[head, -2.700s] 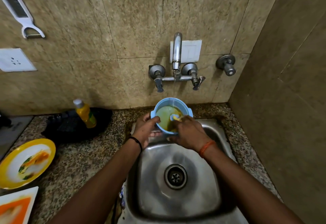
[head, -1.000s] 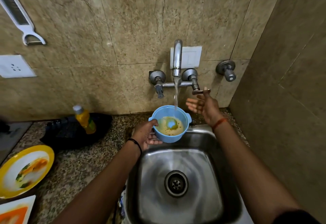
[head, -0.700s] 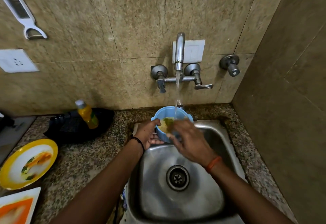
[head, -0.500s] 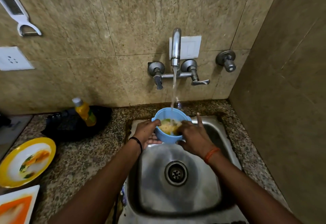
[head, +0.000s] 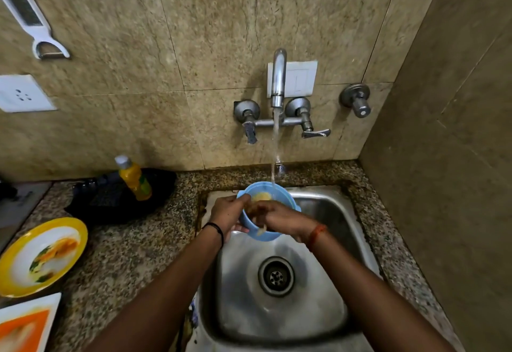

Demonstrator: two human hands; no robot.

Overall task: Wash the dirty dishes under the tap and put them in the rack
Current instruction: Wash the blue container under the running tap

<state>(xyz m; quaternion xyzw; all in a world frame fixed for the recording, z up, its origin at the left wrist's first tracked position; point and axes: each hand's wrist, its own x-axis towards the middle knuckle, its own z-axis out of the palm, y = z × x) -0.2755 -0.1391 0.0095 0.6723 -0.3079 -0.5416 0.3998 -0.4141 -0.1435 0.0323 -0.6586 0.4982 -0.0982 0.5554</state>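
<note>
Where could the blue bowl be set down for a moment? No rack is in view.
Free: granite counter between the yellow plate and the sink, and the sink floor around the drain. Crowded: the counter's left edge and the back left, with the black pan and soap bottle.

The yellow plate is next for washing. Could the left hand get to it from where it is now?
Probably yes, but not at once. The left hand is gripping the blue bowl under the tap; once freed, only bare countertop lies between it and the yellow plate.
</note>
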